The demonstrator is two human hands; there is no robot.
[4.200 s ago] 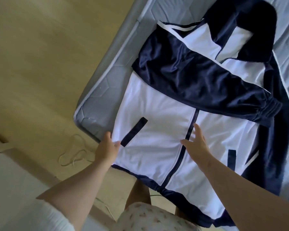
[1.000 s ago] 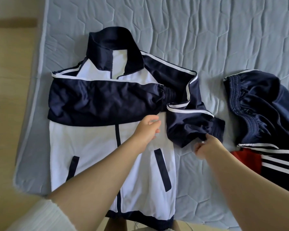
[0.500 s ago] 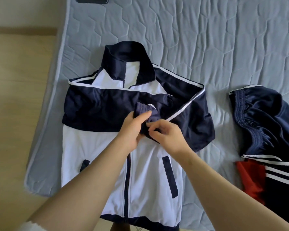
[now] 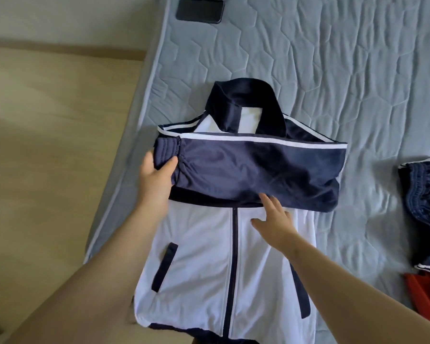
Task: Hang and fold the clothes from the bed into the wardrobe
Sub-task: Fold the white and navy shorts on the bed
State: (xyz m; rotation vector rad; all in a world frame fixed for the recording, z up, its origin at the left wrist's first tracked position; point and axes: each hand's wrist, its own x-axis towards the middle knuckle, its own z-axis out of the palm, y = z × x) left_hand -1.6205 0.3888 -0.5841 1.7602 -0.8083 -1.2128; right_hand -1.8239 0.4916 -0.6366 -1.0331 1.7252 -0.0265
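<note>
A white and navy track jacket (image 4: 209, 256) lies front up on the grey quilted mattress (image 4: 333, 70), zip closed, collar at the far end. Both navy sleeves are folded across its chest; the upper sleeve (image 4: 258, 170) stretches from the right side to the left. My left hand (image 4: 157, 177) grips that sleeve's elastic cuff at the jacket's left edge, thumb on top. My right hand (image 4: 273, 217) lies flat with spread fingers on the white front, fingertips touching the lower edge of the sleeve.
A dark phone (image 4: 200, 12) lies near the mattress's far left edge. Navy clothes with white stripes (image 4: 425, 209) and a red garment (image 4: 425, 304) are piled at the right. Wooden floor (image 4: 47, 157) runs along the bed's left side.
The second sleeve, bunched in both hands a moment ago, is now stretched leftward across the chest. My left hand carried its cuff to the jacket's left edge; my right hand released it and lies flat.
</note>
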